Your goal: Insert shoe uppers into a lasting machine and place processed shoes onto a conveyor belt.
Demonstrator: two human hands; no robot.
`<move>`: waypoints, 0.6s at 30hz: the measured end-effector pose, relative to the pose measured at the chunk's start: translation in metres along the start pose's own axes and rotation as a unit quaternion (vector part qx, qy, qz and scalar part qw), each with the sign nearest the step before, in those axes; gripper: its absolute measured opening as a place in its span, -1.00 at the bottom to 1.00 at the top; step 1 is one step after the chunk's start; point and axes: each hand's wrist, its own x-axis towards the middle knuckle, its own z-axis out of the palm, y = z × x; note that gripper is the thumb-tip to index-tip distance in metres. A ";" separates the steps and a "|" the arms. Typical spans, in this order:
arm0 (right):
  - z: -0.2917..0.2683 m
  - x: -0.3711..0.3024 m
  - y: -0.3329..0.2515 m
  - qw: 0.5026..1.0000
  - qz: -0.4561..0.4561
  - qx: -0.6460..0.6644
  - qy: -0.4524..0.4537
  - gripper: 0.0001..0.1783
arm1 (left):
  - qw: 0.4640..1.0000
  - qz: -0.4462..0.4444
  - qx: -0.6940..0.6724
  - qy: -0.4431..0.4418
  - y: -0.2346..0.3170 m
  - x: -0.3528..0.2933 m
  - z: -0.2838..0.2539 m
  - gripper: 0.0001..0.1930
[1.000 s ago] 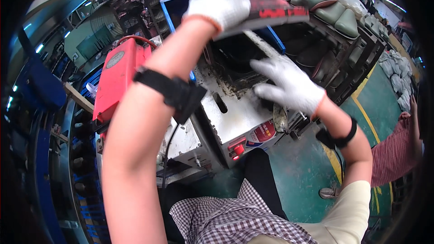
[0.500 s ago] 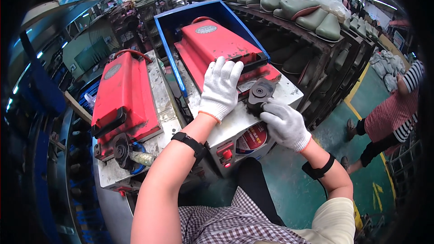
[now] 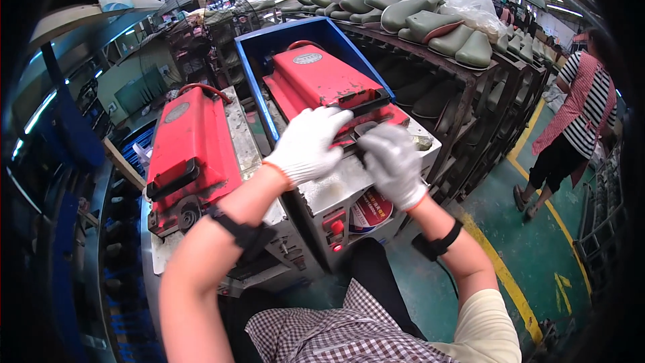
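My left hand (image 3: 312,144), in a white knit glove, is at the left of the right machine's front end. Its fingers are stretched toward the black handle (image 3: 368,102), with the thumb apart; whether they touch anything is hidden. My right hand (image 3: 395,165), gloved and blurred, is closed over a dark moulded piece (image 3: 363,129) at the machine's front opening. Much of that piece is covered by the fingers. Above both hands is the red cover (image 3: 322,74) of this machine. A similar dark piece with a round ringed pattern (image 3: 188,215) lies on the left machine.
A second red-covered machine (image 3: 191,134) stands close on the left. Blue sheet-metal walls (image 3: 254,84) surround the right machine's back. Racks at right carry green shoes (image 3: 430,23). A person in striped sleeves (image 3: 581,104) is on the green floor at right, beside yellow lines.
My left hand has come down and left off the cover. My right hand has moved the dark piece up toward the machine's front opening. The person at right has moved farther off.
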 end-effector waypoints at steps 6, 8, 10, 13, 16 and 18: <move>0.072 0.018 -0.139 0.936 0.061 0.306 -0.162 -0.51 | 0.979 -0.101 0.157 0.080 -0.043 -0.132 -0.100 -0.66; 0.088 0.033 -0.173 0.923 0.068 0.294 -0.240 -0.45 | 0.947 -0.255 0.183 0.068 -0.053 -0.177 -0.122 -0.68; 0.114 0.042 -0.199 0.897 0.073 0.324 -0.293 -0.34 | 0.926 -0.350 0.095 0.102 -0.066 -0.217 -0.127 -0.67; 0.148 0.047 -0.223 0.893 0.120 0.284 -0.329 -0.42 | 0.930 -0.333 0.157 0.001 -0.072 -0.217 -0.132 -0.61; 0.147 0.071 -0.233 0.852 0.104 0.231 -0.458 -0.44 | 0.897 -0.423 0.103 -0.080 -0.085 -0.204 -0.142 -0.48; 0.154 0.077 -0.242 0.853 0.091 0.208 -0.469 -0.39 | 0.849 -0.503 -0.112 -0.116 -0.099 -0.199 -0.152 -0.62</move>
